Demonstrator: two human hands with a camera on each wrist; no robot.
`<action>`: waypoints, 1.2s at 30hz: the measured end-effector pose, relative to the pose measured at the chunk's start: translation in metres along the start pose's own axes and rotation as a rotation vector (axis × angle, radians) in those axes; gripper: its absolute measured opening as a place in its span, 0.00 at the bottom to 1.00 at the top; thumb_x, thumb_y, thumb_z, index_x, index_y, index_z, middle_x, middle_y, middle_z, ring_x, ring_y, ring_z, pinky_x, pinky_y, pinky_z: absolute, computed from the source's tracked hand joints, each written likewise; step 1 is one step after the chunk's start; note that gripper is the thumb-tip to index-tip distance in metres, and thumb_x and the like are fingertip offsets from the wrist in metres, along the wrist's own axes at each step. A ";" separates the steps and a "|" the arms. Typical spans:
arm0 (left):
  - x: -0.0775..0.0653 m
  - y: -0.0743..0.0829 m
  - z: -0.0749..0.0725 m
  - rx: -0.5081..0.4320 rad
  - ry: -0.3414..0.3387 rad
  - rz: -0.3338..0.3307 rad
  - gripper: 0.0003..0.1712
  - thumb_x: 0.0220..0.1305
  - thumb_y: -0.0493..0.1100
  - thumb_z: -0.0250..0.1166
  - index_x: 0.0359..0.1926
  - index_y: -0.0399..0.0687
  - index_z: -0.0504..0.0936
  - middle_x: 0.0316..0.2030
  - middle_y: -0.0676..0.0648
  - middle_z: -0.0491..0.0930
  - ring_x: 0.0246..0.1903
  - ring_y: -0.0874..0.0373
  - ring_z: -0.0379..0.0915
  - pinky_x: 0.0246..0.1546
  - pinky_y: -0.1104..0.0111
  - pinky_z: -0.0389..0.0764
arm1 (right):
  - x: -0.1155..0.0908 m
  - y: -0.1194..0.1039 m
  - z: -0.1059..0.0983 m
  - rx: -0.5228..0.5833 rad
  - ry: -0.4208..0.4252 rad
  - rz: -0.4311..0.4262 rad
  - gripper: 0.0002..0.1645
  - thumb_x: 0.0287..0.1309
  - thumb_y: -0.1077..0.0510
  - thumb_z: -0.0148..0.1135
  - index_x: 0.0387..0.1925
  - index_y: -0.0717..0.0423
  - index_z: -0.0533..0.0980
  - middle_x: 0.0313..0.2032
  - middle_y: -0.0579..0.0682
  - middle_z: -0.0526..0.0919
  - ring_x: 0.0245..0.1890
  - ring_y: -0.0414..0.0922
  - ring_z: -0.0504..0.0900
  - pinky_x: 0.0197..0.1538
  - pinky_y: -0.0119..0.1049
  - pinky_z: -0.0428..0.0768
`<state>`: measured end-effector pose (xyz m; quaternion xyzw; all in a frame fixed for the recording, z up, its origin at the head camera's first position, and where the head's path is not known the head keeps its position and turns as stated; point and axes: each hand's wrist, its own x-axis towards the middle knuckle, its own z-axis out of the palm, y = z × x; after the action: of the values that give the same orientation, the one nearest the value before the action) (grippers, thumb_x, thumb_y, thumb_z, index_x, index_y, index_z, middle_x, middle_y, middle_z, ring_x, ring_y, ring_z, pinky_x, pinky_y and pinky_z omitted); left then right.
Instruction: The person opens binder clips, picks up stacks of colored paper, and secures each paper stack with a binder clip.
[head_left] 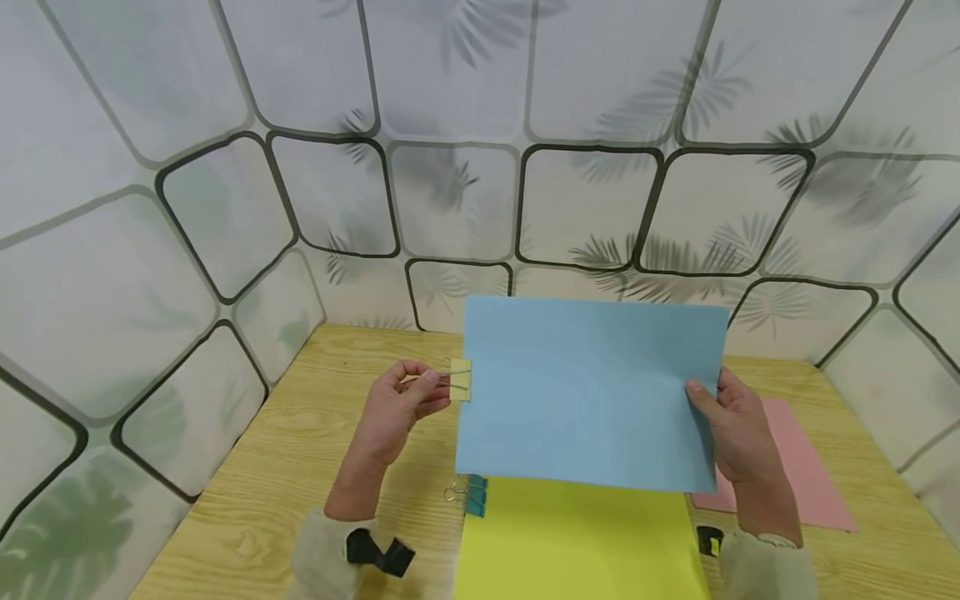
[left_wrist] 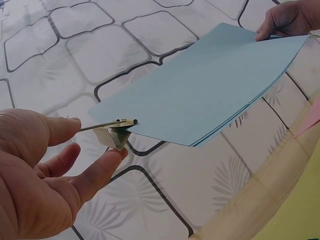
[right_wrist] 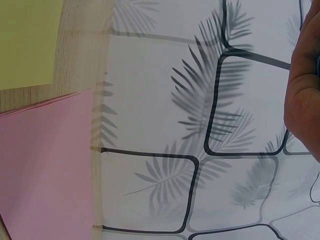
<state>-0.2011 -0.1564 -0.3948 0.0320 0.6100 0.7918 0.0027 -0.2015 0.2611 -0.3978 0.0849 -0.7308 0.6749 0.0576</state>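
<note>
A stack of blue paper (head_left: pixel 585 392) is held up above the table, its sheet edges showing in the left wrist view. My right hand (head_left: pixel 738 425) grips its right edge, thumb on the front face. At the left edge sits a pale yellow binder clip (head_left: pixel 461 380), its jaws over the paper's border. My left hand (head_left: pixel 401 404) pinches that clip by its wire handles; in the left wrist view the thumb lies on the upper handle and a finger is under the clip body (left_wrist: pixel 114 137). In the right wrist view only part of the right hand (right_wrist: pixel 305 85) shows.
Below the blue stack lies yellow paper (head_left: pixel 577 542) with a teal binder clip (head_left: pixel 476 495) on its left edge. Pink paper (head_left: pixel 798 467) lies at the right, partly behind the right hand. A patterned wall covering (head_left: pixel 465 200) rises at the table's back and sides.
</note>
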 end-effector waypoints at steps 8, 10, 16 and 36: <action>-0.001 0.000 0.001 -0.002 0.011 -0.001 0.03 0.73 0.32 0.56 0.44 0.36 0.72 0.39 0.42 0.84 0.35 0.58 0.85 0.44 0.65 0.85 | 0.000 0.000 0.001 -0.016 -0.002 0.004 0.41 0.74 0.53 0.51 0.76 0.68 0.46 0.51 0.30 0.73 0.46 0.29 0.79 0.40 0.29 0.81; -0.001 -0.001 0.001 0.001 0.013 -0.005 0.03 0.73 0.32 0.57 0.44 0.35 0.72 0.40 0.40 0.84 0.35 0.57 0.85 0.44 0.65 0.85 | 0.000 0.001 0.002 -0.029 -0.003 0.006 0.42 0.74 0.52 0.52 0.76 0.68 0.46 0.52 0.32 0.72 0.46 0.29 0.79 0.40 0.30 0.81; 0.000 -0.001 0.001 0.016 0.012 -0.010 0.02 0.73 0.32 0.56 0.43 0.35 0.72 0.41 0.39 0.84 0.37 0.55 0.85 0.44 0.65 0.85 | 0.000 0.000 0.002 -0.062 -0.005 0.015 0.42 0.74 0.50 0.51 0.76 0.67 0.46 0.56 0.39 0.71 0.46 0.29 0.79 0.41 0.30 0.81; 0.001 -0.002 0.002 0.013 0.000 -0.007 0.03 0.73 0.31 0.55 0.44 0.34 0.71 0.39 0.41 0.85 0.35 0.58 0.85 0.45 0.65 0.85 | 0.001 0.000 0.004 -0.042 -0.004 0.038 0.41 0.75 0.53 0.50 0.77 0.66 0.45 0.52 0.31 0.70 0.46 0.27 0.77 0.41 0.28 0.80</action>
<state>-0.2026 -0.1542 -0.3959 0.0302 0.6153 0.7877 0.0052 -0.2028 0.2572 -0.3981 0.0710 -0.7464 0.6602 0.0449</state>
